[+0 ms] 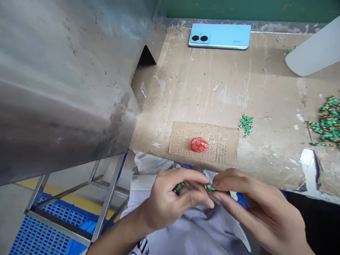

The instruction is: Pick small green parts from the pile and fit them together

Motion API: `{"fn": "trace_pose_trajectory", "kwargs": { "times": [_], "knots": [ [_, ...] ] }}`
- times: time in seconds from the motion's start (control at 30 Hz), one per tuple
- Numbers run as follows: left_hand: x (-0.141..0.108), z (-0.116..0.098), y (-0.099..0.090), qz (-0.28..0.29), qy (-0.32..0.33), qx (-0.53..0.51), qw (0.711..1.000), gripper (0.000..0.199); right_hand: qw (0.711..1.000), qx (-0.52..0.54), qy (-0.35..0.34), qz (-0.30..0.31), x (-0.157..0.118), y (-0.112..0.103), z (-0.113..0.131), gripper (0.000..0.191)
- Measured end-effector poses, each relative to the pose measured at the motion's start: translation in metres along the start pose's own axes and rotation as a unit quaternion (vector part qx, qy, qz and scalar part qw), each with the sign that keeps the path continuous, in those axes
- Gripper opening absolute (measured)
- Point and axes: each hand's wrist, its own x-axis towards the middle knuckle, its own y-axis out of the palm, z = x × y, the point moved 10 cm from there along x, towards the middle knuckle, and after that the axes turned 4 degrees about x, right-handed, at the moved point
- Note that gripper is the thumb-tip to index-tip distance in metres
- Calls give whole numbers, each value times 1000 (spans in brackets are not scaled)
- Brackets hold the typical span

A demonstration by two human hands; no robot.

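My left hand (pixel 177 200) is curled around several small green and dark pieces (pixel 179 187), below the table's front edge. Thumb and forefinger of my right hand (pixel 255 202) pinch a small green piece (pixel 209 187) at the fingertips of my left hand. Just beyond the hands, a glossy red oval object (pixel 199 145) sits on a rough cardboard piece (pixel 225 145). To the right of the cardboard is a small cluster of green pieces (pixel 246 125).
A light blue phone (pixel 223 36) lies at the table's back. A larger green pile (pixel 330 122) and a white cylindrical object (pixel 313 49) are at right. A big metal housing (pixel 66 81) fills the left, above a metal-framed stool (pixel 108 198).
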Motion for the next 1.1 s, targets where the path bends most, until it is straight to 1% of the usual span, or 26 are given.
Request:
{"fn": "trace_pose_trajectory", "kwargs": {
  "times": [0.07, 0.13, 0.2, 0.33, 0.53, 0.67, 0.73, 0.8, 0.87, 0.97, 1.1],
  "knots": [
    [0, -1, 3, 14, -21, 21, 999, 16, 998, -33, -48, -17, -1, -4, 6, 30],
    [0, -5, 2, 12, -17, 48, 999, 12, 995, -62, -78, -19, 0, -5, 9, 34],
    [0, -8, 0, 4, -11, 68, 998, 9, 991, -75, -106, -18, 0, -4, 13, 35],
    [1, -12, 0, -4, -6, 93, 996, 14, 984, -83, -154, -17, -1, -1, 20, 34],
    [2, -11, 3, -5, -19, 109, 994, 16, 982, -89, -167, 3, -6, 6, 18, 32],
    [1, -6, -1, -31, -18, 130, 991, 23, 984, -80, -161, 0, -6, 7, 16, 26],
    [1, 4, 2, -24, -30, 103, 994, 22, 985, -67, -156, -10, -3, 1, 13, 28],
    [2, 16, 12, 11, -59, 43, 997, 21, 986, -61, -152, -28, -1, -10, 11, 30],
    [2, 22, 22, 36, -85, -10, 996, 21, 984, -65, -158, -44, -1, -20, 11, 33],
    [6, 15, 25, 24, -89, -24, 995, 24, 981, -83, -171, -35, -2, -24, 15, 35],
    [11, -1, 20, -7, -69, 17, 997, 22, 978, -108, -178, -12, -2, -17, 19, 37]
  ]
}}
